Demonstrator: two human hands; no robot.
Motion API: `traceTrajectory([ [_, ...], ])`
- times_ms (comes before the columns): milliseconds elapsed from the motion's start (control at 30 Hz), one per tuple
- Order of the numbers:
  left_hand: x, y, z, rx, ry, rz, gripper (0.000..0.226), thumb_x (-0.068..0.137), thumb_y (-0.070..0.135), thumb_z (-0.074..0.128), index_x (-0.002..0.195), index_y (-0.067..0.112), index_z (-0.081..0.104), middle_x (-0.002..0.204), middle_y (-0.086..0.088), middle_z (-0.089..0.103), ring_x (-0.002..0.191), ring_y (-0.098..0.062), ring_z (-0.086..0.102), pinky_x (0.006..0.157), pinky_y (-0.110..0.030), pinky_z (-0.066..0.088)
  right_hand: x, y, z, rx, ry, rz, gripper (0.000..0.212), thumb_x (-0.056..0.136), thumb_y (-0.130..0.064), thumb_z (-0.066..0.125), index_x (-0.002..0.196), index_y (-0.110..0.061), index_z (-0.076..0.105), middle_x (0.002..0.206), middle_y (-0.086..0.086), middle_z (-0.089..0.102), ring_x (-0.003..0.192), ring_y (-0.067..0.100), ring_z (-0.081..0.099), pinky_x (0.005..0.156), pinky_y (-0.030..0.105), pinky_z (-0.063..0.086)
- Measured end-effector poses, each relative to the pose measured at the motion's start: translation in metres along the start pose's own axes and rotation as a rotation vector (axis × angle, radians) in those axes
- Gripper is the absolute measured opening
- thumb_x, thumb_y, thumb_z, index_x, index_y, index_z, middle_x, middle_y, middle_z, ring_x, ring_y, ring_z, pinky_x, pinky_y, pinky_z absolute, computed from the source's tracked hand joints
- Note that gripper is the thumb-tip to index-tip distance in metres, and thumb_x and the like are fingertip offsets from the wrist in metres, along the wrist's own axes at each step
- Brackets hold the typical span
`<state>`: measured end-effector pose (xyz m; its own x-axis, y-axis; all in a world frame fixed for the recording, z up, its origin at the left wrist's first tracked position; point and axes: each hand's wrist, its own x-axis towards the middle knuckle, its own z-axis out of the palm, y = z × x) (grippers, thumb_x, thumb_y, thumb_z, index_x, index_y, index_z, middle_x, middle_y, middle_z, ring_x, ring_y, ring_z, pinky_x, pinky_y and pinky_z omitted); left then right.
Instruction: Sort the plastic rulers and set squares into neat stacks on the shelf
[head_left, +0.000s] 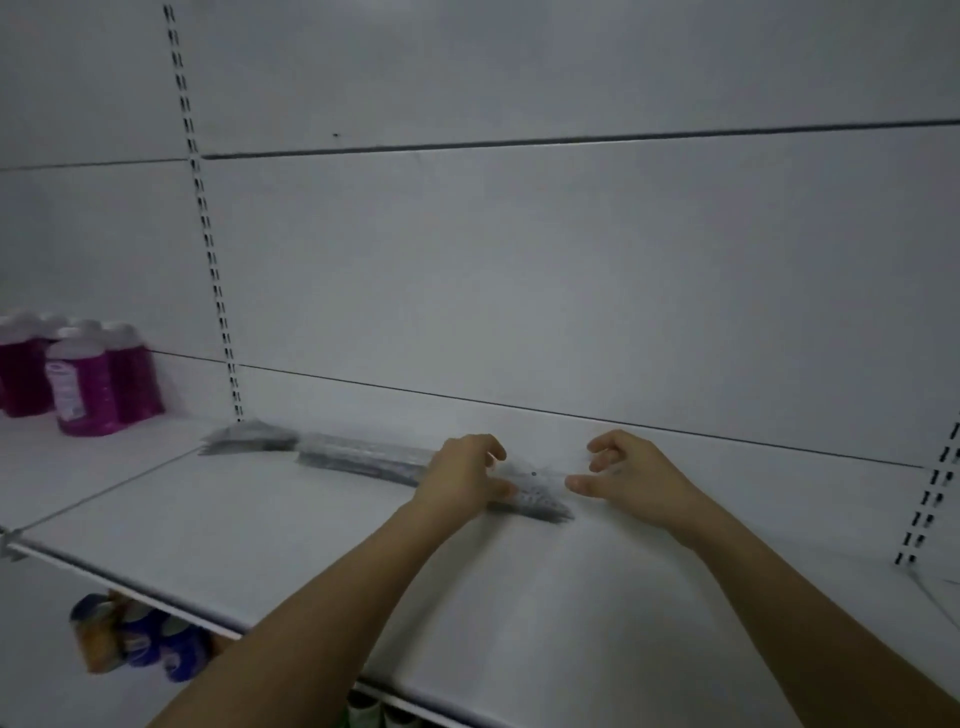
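While our left hand (467, 470) pinches the clear plastic rulers (530, 491) and our right hand (623, 470) hovers loosely curled and empty, we judge two grey stacks (311, 447) on the white metal shelf (260, 519) done, this last unsquared.

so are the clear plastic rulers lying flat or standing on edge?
Flat. The clear plastic rulers lie on the white shelf; left hand touches their near end.

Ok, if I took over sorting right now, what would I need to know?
Left hand: fingers curled on the near end of the clear plastic ruler stack.
Right hand: curled fingers beside that end; whether it touches is unclear.
The rulers lie along the back of the white metal shelf; a second clear plastic pile sits at their far left end, too blurred to identify.
Done: two piles formed.
Left: probably squaring this end.
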<state>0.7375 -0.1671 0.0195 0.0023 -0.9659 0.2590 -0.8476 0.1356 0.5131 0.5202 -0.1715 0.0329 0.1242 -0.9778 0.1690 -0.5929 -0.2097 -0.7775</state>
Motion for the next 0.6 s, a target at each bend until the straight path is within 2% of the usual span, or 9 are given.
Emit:
traceTrajectory([
  [133,0.028,-0.006,0.016,0.049,-0.105,0.042,0.043,0.078,0.034,0.077,0.117,0.020,0.066,0.120,-0.004,0.063,0.106,-0.020,0.060,0.091,-0.028,0.047,0.003,0.002,0.005,0.019,0.053,0.087,0.052,0.072,-0.033,0.083,0.113,-0.018,0.056,0.104,-0.003,0.061,0.089,0.007,0.059,0.071,0.021,0.044],
  [300,0.039,-0.016,0.026,0.016,-0.181,0.102,0.044,0.074,0.042,0.079,0.112,0.022,0.069,0.114,-0.002,0.065,0.099,-0.020,0.060,0.086,-0.030,0.050,0.008,-0.004,0.022,-0.017,0.108,0.148,0.055,0.073,-0.033,0.082,0.119,-0.016,0.054,0.109,0.001,0.059,0.091,0.008,0.056,0.071,0.020,0.042],
  [467,0.033,-0.027,0.011,0.035,-0.195,0.220,0.053,0.078,0.052,0.072,0.120,0.020,0.065,0.121,0.000,0.064,0.108,-0.020,0.059,0.090,-0.029,0.045,0.016,-0.016,0.049,-0.079,0.143,0.161,0.057,0.075,-0.033,0.080,0.122,-0.013,0.054,0.110,0.000,0.058,0.096,0.011,0.056,0.067,0.016,0.042],
  [600,0.010,-0.041,-0.016,0.072,-0.170,0.320,0.048,0.084,0.046,0.068,0.124,0.021,0.061,0.120,0.000,0.062,0.110,-0.018,0.056,0.088,-0.027,0.042,0.027,-0.027,0.069,-0.198,0.132,0.194,0.061,0.075,-0.036,0.080,0.125,-0.014,0.052,0.118,0.003,0.058,0.105,0.018,0.056,0.086,0.027,0.046],
])
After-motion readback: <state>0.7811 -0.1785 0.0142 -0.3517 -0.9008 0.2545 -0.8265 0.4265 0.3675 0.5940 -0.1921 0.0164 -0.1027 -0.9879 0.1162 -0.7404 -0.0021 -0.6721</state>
